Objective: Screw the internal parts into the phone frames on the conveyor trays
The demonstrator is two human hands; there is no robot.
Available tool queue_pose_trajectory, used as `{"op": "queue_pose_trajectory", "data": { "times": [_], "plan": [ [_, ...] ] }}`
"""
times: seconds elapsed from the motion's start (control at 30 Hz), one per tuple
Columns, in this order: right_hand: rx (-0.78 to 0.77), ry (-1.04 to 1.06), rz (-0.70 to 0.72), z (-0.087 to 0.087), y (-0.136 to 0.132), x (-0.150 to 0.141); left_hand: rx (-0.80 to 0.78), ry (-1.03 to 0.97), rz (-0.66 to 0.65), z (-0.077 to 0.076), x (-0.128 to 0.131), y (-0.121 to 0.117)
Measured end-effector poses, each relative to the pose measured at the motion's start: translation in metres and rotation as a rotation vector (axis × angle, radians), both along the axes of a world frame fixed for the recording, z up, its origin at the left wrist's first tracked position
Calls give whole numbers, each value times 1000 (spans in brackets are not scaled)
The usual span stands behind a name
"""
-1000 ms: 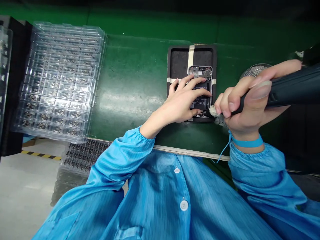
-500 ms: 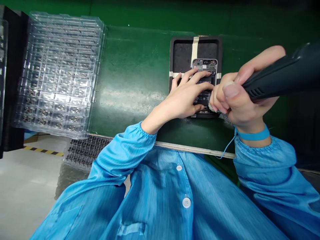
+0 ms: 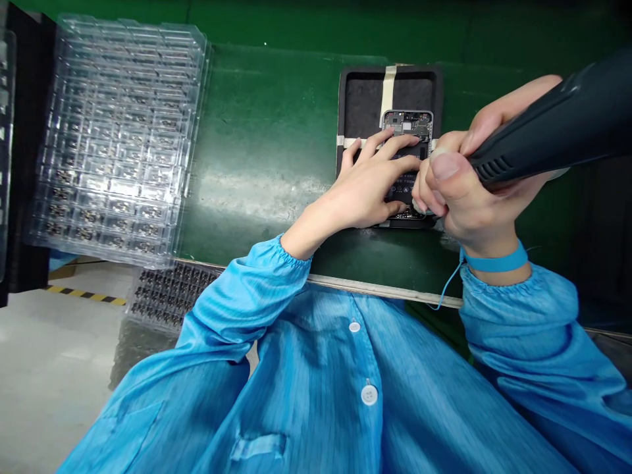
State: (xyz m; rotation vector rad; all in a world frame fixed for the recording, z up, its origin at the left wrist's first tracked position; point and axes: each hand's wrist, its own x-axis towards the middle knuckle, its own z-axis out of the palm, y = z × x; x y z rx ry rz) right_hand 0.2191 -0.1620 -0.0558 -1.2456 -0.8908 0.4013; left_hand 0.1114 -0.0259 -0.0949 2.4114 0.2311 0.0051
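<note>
An opened phone (image 3: 407, 120) lies in the right part of a black foam-edged tray (image 3: 363, 99), with its circuit board and dark battery exposed. My left hand (image 3: 365, 187) rests over it, fingers spread across the board and battery and thumb near the lower end. My right hand (image 3: 469, 181) is wrapped around a thick dark electric screwdriver (image 3: 553, 135), which slants down from the upper right. Its fingertips are close to the phone's lower right edge. Those fingers hide the tool's tip, so I cannot tell what it touches.
Stacked clear plastic trays (image 3: 118, 145) with small parts stand on the green work surface (image 3: 257, 138) at left. Another parts tray (image 3: 170, 293) sits lower, beyond the table edge. A black object (image 3: 29, 151) borders the far left. A blue wrist strap (image 3: 498, 260) circles my right wrist.
My right hand and the screwdriver have shifted slightly left relative to the phone. The left hand keeps its spread pose on the phone. The whole view has moved a little.
</note>
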Motion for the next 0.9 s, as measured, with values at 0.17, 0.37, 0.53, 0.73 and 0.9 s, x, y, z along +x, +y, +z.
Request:
{"op": "queue_pose_trajectory", "data": {
  "times": [0.17,0.37,0.53,0.73,0.9],
  "plan": [
    [128,-105,-8,0,4,-6,1,4,-2,2,1,0],
    [159,-74,-340,-6,6,-28,24,-25,-3,6,-4,-4],
    [232,-80,-387,-14,5,-24,68,-41,-17,14,-11,-7],
    [97,-258,-62,8,-24,-4,118,-75,-162,23,-16,14],
    [-56,-198,-32,29,-31,-9,124,-133,-143,16,-25,16]
  ]
}}
